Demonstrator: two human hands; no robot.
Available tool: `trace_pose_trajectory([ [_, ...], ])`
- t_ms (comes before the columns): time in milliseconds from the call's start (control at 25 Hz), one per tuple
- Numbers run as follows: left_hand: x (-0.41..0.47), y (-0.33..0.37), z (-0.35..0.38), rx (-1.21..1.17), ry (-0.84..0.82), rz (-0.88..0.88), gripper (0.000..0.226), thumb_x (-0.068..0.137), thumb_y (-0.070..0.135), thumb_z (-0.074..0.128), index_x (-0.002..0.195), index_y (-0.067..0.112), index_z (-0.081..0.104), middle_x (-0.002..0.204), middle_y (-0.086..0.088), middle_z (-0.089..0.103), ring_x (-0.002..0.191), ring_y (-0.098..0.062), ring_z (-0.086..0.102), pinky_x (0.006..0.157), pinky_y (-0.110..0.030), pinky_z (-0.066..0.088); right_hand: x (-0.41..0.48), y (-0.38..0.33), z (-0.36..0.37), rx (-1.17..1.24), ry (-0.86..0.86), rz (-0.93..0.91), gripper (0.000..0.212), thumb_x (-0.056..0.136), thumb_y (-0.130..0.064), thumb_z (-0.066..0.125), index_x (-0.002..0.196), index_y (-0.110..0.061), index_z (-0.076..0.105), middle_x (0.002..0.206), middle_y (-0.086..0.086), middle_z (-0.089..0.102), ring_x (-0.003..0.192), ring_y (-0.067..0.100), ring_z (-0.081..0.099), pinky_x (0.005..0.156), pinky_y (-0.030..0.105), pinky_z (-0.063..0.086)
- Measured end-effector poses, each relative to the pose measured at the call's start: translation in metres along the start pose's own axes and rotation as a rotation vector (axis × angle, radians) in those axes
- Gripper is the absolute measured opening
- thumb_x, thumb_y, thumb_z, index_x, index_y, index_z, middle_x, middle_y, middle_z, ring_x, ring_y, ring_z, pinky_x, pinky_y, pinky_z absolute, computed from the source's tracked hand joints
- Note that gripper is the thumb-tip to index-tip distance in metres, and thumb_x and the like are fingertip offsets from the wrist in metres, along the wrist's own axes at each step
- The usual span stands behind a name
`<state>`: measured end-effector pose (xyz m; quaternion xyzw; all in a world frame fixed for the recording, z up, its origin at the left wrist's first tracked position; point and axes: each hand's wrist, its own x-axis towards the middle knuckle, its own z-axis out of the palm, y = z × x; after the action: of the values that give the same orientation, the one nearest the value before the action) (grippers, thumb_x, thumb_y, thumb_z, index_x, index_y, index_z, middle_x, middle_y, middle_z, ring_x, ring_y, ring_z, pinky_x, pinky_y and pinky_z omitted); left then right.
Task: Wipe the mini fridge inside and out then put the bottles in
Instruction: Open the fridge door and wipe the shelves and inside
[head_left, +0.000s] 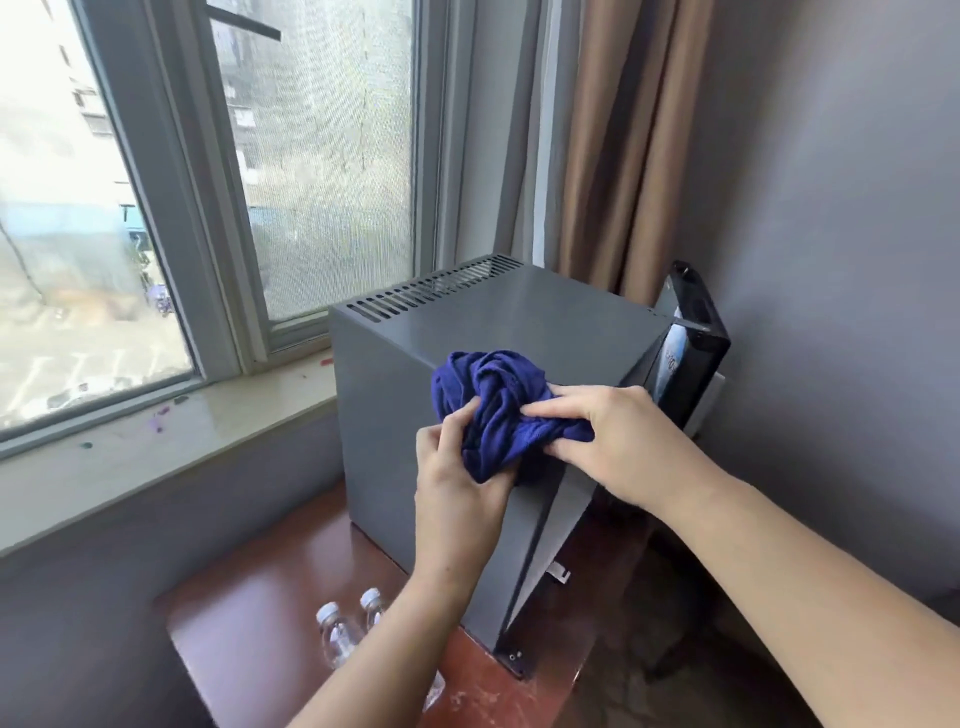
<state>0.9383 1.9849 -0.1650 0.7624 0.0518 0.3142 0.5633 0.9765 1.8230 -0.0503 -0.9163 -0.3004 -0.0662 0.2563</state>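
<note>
One grey mini fridge (467, 332). One wooden table (249, 597). One blue cloth (498, 405). Two hands, the left hand (457, 488) and the right hand (618, 441). Two clear bottles (337, 635), each with one white cap. One window (332, 156) showing two panes. One brown curtain (613, 156).

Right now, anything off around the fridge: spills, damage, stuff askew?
Small purple, red and green flecks lie scattered on the pale stone windowsill, like paint chips or crumbs. The grey metal mini fridge stands upright on the reddish wooden table, its black door open. No spill or damage shows.
</note>
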Motion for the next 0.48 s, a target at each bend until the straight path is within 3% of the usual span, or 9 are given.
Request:
trace_pose_trajectory([
  [120, -0.026, 0.020, 0.016, -0.002, -0.007, -0.029, 0.067, 0.080, 0.032, 0.082, 0.133, 0.055, 0.048, 0.115, 0.027, 0.044, 0.101, 0.015, 0.057, 0.080, 0.002, 0.039, -0.028, 0.018, -0.006, 0.017, 0.077, -0.010, 0.046, 0.081, -0.011, 0.082, 0.120, -0.033, 0.075, 0.139, -0.006, 0.064, 0.128, 0.001, 0.056, 0.111, 0.007, 0.032],
  [280, -0.040, 0.031, 0.027, 0.018, -0.006, -0.032, 0.067, 0.080, 0.034, 0.082, 0.134, 0.054, 0.047, 0.117, 0.024, 0.045, 0.100, 0.014, 0.058, 0.085, -0.008, 0.041, -0.046, 0.025, -0.005, -0.038, 0.097, -0.035, 0.048, 0.085, -0.007, 0.074, 0.124, -0.035, 0.072, 0.143, -0.009, 0.061, 0.133, 0.010, 0.056, 0.113, 0.030, 0.044],
  [360, -0.040, 0.028, 0.027, 0.041, -0.006, -0.035, 0.068, 0.081, 0.030, 0.083, 0.134, 0.052, 0.047, 0.118, 0.023, 0.046, 0.102, 0.013, 0.057, 0.087, -0.011, 0.043, -0.050, 0.021, 0.001, -0.150, 0.098, -0.061, 0.049, 0.090, -0.006, 0.068, 0.128, -0.037, 0.069, 0.150, -0.007, 0.054, 0.142, 0.013, 0.046, 0.111, 0.038, 0.047],
  [480, -0.035, 0.018, 0.020, 0.087, -0.011, -0.017, 0.067, 0.081, 0.019, 0.084, 0.131, 0.048, 0.049, 0.118, 0.021, 0.048, 0.104, 0.017, 0.054, 0.086, -0.002, 0.040, -0.049, 0.013, 0.015, -0.264, 0.096, -0.090, 0.048, 0.095, -0.006, 0.060, 0.131, -0.038, 0.065, 0.157, -0.004, 0.045, 0.150, 0.011, 0.032, 0.109, 0.040, 0.049],
])
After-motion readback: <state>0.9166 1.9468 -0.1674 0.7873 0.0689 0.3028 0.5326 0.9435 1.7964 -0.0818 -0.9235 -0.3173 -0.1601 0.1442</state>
